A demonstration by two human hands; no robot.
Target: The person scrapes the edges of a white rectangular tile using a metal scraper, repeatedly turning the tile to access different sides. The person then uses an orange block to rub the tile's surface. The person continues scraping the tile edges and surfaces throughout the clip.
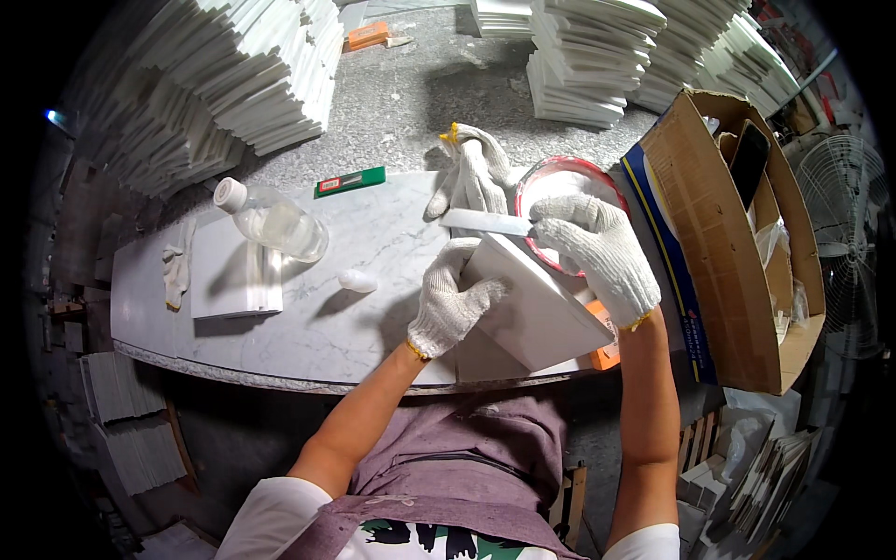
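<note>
The left hand (453, 303), in a knitted white glove, is clamped on the left edge of a white rectangular slab (549, 315), thumb laid over its face. The slab stands tilted near the front edge of the marble-patterned worktop (397, 210), in front of the person; whether its lower edge rests there, I cannot tell. The right hand (597, 245), gloved alike, has its fingers closed on one end of a flat pale blade (485, 222), whose free end points left, just by the slab's upper corner; contact between them is unclear. Room is tight on this side: a red-rimmed bucket (620, 185) sits behind and partly under the right hand, a heap of spare gloves (474, 177) lies behind the blade, an orange box (605, 353) shows at the slab's right edge, and a tall cardboard box (695, 215) walls off the right end. The wider gap lies left of the left hand, broken only by a small white bottle (357, 281). Beyond it, a clear plastic bottle (285, 229) leans beside a low stack of white slabs (224, 280), and a green box (350, 182) lies along the worktop's back edge.
</note>
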